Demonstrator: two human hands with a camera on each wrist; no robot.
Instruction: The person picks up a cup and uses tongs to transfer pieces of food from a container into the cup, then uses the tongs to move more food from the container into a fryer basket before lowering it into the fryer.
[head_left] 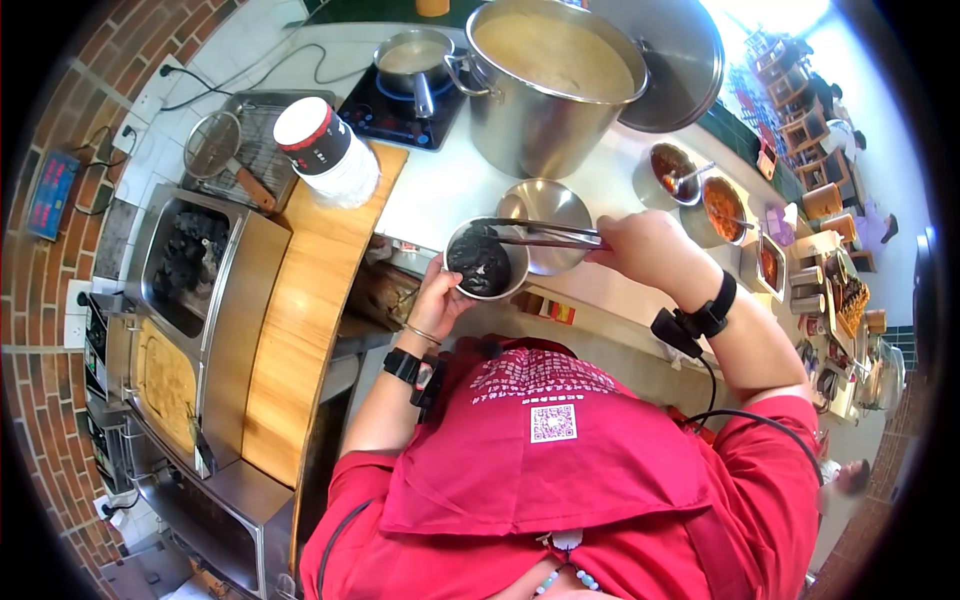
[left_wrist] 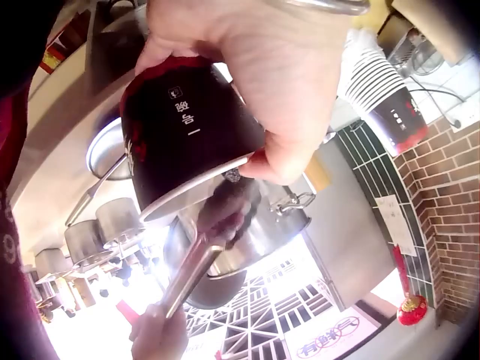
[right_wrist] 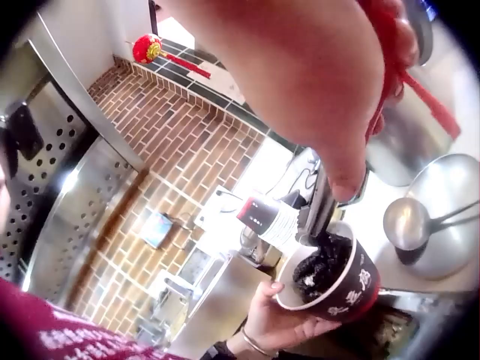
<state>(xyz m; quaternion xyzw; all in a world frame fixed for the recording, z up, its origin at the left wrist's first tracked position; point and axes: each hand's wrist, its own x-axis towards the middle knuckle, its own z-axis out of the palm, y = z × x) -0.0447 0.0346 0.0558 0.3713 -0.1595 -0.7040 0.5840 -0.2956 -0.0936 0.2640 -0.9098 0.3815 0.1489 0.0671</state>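
At the desk (head_left: pixel 440 190) edge, below the stockpot (head_left: pixel 545 120): cup being loaded with tongs.
Head view: left hand (head_left: pixel 437 300) holds a black cup (head_left: pixel 483 262) in the air over the desk edge, just beside a steel bowl (head_left: pixel 550 215). The right hand (head_left: pixel 640 250) is clamped on the tongs (head_left: pixel 545 236), tips down in the cup. Left wrist view: fingers (left_wrist: pixel 277 82) and thumb wrap the cup (left_wrist: pixel 184 131) wall, and the tongs (left_wrist: pixel 199 262) cross its rim. Right wrist view: dark food (right_wrist: pixel 322 266) is heaped to about the rim, and a ladle (right_wrist: pixel 409 223) lies in the bowl. Judgement: filling looks nearly done. The tongs are not yet lifted clear and the cup is not yet set down.
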